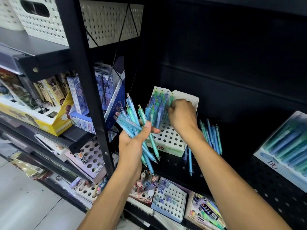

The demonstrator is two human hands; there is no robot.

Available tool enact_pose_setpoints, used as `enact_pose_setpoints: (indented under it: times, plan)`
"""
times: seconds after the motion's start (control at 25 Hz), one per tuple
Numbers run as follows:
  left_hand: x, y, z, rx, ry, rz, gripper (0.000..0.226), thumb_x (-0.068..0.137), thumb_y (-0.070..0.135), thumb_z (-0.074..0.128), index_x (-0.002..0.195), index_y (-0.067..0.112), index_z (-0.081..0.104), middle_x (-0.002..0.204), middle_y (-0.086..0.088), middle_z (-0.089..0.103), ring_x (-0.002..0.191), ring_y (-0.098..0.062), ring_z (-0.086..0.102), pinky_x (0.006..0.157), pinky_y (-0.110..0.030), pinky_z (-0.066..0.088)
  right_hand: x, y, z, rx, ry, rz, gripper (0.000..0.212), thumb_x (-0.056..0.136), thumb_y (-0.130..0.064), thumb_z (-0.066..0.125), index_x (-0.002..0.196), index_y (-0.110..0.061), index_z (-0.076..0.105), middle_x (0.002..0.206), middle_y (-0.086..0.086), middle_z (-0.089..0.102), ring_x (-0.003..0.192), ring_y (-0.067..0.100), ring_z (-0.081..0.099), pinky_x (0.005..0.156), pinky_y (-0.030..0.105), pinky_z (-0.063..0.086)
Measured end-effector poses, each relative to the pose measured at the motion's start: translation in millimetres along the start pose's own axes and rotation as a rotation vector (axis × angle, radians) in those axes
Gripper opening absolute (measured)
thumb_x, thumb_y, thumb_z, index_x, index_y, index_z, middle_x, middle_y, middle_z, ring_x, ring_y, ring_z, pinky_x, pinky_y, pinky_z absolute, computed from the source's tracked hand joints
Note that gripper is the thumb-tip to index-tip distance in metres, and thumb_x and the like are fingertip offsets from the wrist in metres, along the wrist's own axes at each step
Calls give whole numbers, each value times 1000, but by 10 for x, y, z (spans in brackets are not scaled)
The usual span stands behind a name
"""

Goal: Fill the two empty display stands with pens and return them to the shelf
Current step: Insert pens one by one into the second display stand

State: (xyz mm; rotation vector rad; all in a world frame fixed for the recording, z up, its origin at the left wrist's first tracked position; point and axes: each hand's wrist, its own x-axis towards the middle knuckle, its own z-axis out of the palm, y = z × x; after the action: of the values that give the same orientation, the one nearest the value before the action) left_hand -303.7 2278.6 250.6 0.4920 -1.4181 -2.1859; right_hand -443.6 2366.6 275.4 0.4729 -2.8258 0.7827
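Forearms come first, ours, reaching up from the bottom of the head view toward the black shelf (207, 165). Our left hand (132, 141) is wrapped around a bundle of pens (132, 123), blue and green, thumb clamped across their barrels; they fan up and to the left, tips pointing down past the wrist. Our right hand (181, 115) is curled over the white stand (167, 135) sitting on the shelf, fingertips pinching what looks like a single green pen (171, 98) at the back rows. Those back rows already stand full, while the front holes are open. More loose pens (211, 135) lie flat on the shelf just right of the stand. A filled stand (282, 146) sits further right.

We judge the next move turns on this: the bundle sits just left of the stand, long axes nearly upright, so the right hand must cross left for each pen, then drop it straight down into a front hole.
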Motion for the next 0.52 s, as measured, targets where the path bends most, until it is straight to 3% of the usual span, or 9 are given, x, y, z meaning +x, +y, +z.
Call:
enact_pose_setpoints:
  times: [0.08,0.2,0.32,0.4,0.52]
  plan:
    - [-4,-8,-45,-69,-20,-6,9,92,16,65,96,10,59,70,-3,72,85,-14,71,90,-30,49,-143,-10,-62,0,41,-2,24,98,-28,55,99,-8,66,89,10,69,84,32,66,72,35,51]
    - [-100,-27,-119,-149,-32,-8,13,93,14,62,100,3,58,66,-8,65,68,-25,67,75,-33,58,-577,80,-102,146,108,-67,43,96,-36,60,133,-15,56,124,7,67,109,26,64,93,39,51]
    - [-412,-106,-175,-173,50,-1,18,94,15,63,105,4,53,67,-7,63,57,-21,60,73,-43,58,-1134,272,-158,236,77,-162,60,93,-40,64,146,-21,43,146,2,51,133,19,45,105,31,37]
    - [-681,-241,-184,-176,124,6,30,93,19,65,114,4,49,68,-6,64,56,-21,60,66,-40,56,-1441,480,-180,255,25,-216,68,92,-45,64,150,-25,35,153,-3,41,140,13,34,108,25,27]
    - [-1118,-477,-203,-170,232,21,27,93,18,66,112,6,51,69,-6,64,57,-21,61,62,-38,55,-1894,821,-159,256,-70,-275,74,90,-50,64,153,-28,30,158,-7,33,145,10,25,114,26,22]
